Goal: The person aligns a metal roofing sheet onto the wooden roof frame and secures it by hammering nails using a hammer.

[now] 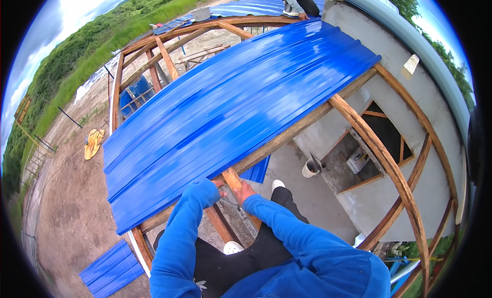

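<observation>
A large blue corrugated roofing sheet (pixel 225 113) lies across the wooden roof frame in front of me. My right hand (pixel 247 192) is wrapped around the side of a short wooden rafter (pixel 233 179) at the sheet's near edge. Just left of that rafter, my left hand (pixel 221 187) is beside the sheet's edge with its fingers curled. Whatever it may hold is hidden. Under the sheet's near edge runs a long wooden purlin (pixel 287 139). My legs straddle the frame, and white shoes (pixel 233 248) show below.
At the far end, another person's hand (pixel 303 16) touches the sheet. Curved rafters (pixel 394 170) rise on the right before a grey wall (pixel 338 52). Below are a white bucket (pixel 310 168), a smaller blue sheet (pixel 111 267) and a yellow cloth (pixel 94 144). Openings between beams drop to the ground.
</observation>
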Tool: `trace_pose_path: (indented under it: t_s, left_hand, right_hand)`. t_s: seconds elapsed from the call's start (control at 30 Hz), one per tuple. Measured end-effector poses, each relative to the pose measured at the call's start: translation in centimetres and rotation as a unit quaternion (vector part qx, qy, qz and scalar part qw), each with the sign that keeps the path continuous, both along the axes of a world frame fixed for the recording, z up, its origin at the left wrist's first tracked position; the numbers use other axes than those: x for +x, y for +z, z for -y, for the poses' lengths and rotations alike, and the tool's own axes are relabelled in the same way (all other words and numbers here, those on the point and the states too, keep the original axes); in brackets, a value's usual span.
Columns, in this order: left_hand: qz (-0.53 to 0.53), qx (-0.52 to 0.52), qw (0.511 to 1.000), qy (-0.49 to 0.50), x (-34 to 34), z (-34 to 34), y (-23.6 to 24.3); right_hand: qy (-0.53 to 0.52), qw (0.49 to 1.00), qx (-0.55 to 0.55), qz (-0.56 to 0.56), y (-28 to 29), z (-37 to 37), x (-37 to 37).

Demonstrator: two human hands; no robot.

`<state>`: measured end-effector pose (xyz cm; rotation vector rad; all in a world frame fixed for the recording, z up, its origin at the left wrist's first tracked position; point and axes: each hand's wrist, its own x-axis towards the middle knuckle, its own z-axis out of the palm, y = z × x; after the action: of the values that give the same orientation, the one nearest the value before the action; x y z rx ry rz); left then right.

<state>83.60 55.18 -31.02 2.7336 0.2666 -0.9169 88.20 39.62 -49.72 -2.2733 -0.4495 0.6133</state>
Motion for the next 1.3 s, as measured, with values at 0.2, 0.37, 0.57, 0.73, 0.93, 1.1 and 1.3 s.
trace_pose_path:
  t_s: [0.2, 0.37, 0.57, 0.73, 0.93, 1.1, 1.3]
  left_hand:
    - [0.004, -0.003, 1.000, -0.003, 0.2, 0.0, -0.3]
    - [0.006, -0.004, 1.000, -0.004, 0.1, 0.0, 0.0]
    - [-0.013, -0.006, 1.000, 0.011, 0.2, 0.4, 0.8]
    - [-0.004, 0.008, 1.000, -0.005, 0.1, 0.2, 0.0]
    - [-0.006, 0.010, 1.000, -0.002, 0.1, 0.4, 0.1]
    - [-0.009, 0.007, 1.000, 0.004, 0.2, 0.1, 0.2]
    - [-0.012, -0.009, 1.000, 0.008, 0.3, -0.2, -0.3]
  right_hand:
    - [-0.017, 0.995, 0.008, 0.101, -1.3, 0.2, -0.1]
    - [-0.014, 0.995, -0.014, 0.100, -0.8, 0.1, -0.2]
    - [-0.013, 0.995, -0.029, 0.096, -0.8, -0.1, -0.1]
    - [-0.020, 0.993, -0.015, 0.115, -1.2, -0.1, -0.3]
    - [-0.011, 0.995, -0.028, 0.095, -0.9, 0.0, -0.1]
    - [-0.003, 0.996, -0.032, 0.084, 0.2, -0.1, -0.2]
    - [-0.003, 0.996, -0.031, 0.088, 0.3, -0.1, -0.2]
